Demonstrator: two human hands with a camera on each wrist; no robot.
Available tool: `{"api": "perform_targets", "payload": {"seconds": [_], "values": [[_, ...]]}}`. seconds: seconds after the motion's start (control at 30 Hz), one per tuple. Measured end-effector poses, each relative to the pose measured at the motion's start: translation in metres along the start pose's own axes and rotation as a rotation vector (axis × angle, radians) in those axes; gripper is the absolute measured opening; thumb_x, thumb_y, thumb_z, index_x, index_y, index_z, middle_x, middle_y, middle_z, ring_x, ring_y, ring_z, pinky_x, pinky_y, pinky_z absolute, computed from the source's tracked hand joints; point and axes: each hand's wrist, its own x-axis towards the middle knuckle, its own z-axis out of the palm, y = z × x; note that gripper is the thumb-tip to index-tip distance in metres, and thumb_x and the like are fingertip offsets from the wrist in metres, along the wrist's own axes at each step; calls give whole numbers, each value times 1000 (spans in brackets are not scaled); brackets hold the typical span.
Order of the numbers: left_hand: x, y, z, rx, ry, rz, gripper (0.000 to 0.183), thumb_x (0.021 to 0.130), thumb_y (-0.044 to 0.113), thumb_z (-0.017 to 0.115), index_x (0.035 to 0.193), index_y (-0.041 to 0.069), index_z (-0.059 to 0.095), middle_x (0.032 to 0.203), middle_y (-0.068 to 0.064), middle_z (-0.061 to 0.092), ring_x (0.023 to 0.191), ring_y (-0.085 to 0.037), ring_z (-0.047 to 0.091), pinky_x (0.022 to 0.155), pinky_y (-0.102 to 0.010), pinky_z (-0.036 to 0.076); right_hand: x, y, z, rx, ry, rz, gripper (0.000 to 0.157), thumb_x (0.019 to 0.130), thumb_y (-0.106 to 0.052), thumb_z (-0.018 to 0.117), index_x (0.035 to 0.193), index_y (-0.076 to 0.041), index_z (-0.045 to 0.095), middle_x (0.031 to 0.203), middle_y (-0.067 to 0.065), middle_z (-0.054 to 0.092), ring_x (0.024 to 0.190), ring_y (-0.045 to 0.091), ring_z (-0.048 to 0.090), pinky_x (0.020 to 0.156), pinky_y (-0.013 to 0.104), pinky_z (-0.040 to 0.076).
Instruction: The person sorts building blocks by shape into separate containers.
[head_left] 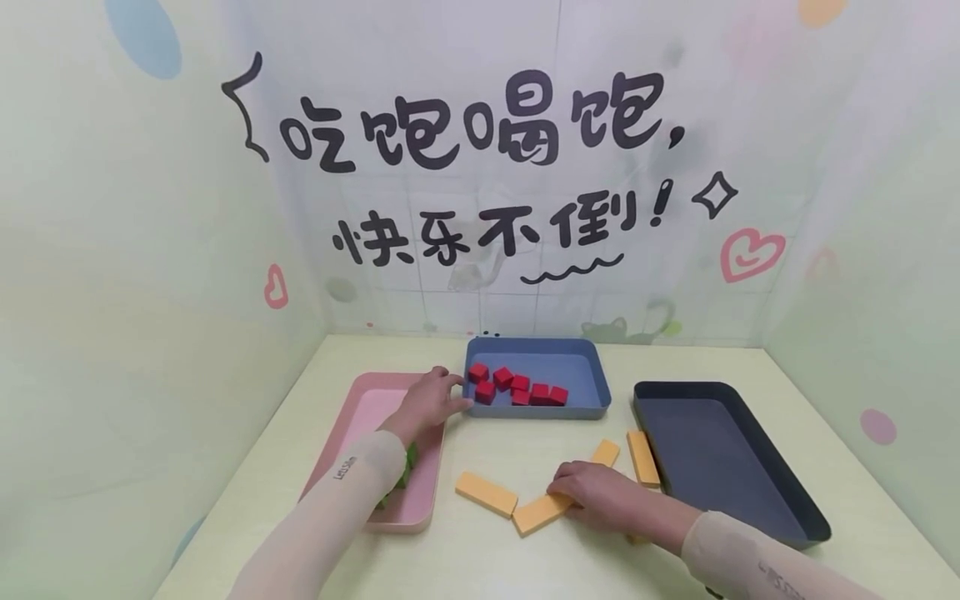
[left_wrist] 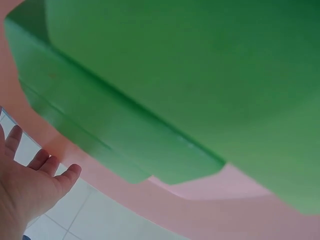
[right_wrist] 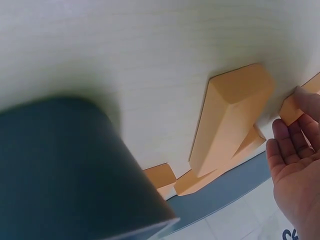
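Observation:
My right hand (head_left: pixel 603 496) pinches one end of a yellow rectangular block (head_left: pixel 536 512) low over the table, thumb on top in the right wrist view. The block's far end comes close to another yellow block (head_left: pixel 486 493). A third yellow block (head_left: pixel 606 452) lies just behind the hand, partly covered by it. My left hand (head_left: pixel 431 400) is over the far right corner of the pink tray (head_left: pixel 371 417), its fingertips at the left end of the blue tray (head_left: pixel 573 375). Its fingers are loosely extended, holding nothing. Green blocks (head_left: pixel 403 477) sit in the pink tray below my left forearm.
Several red cubes (head_left: pixel 502 378) lie inside the blue tray. On the right stands a dark tray (head_left: pixel 727 450), with a yellow block (head_left: pixel 642 458) along its left wall. Part of another yellow block (head_left: pixel 636 539) shows beneath my right wrist. Walls (head_left: pixel 150 292) enclose the table.

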Motion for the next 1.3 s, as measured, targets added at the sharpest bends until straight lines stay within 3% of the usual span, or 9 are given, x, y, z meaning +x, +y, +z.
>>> {"api": "perform_targets", "payload": {"seconds": [0.4,0.63,0.77,1.0,1.3], "values": [[-1,-3,1,-8,-9,-18,53,82,45,62,124,13,55,126,-14,44,109,-28,46,92,-45,38,-6,11,-25,56,105,23,29,78,-16,70,106,-11,64,99,-4,58,88,8,54,77,28,47],[-1,-4,1,-5,-7,-39,52,82,46,61,124,15,55,128,-12,43,111,-27,45,93,-44,37,-19,46,-49,80,233,79,30,78,-18,71,106,-10,64,98,-5,57,86,9,53,74,31,47],[-2,-3,1,-12,-11,-42,52,82,46,62,124,16,56,128,-12,43,111,-27,44,93,-44,37,-33,73,-60,139,289,163,30,78,-17,71,106,-8,64,97,-4,59,85,11,54,73,32,47],[-3,0,-2,-26,-17,-34,53,82,45,62,124,15,56,128,-13,43,112,-27,44,94,-44,36,-74,123,-81,147,294,410,31,80,-13,67,108,0,62,98,8,60,86,23,57,72,41,46],[-3,0,-2,-28,-15,-33,53,82,46,62,124,15,55,128,-12,43,110,-27,45,93,-44,37,-106,168,-70,136,174,540,27,77,-4,63,101,10,62,87,13,61,73,22,54,64,43,45]]}}
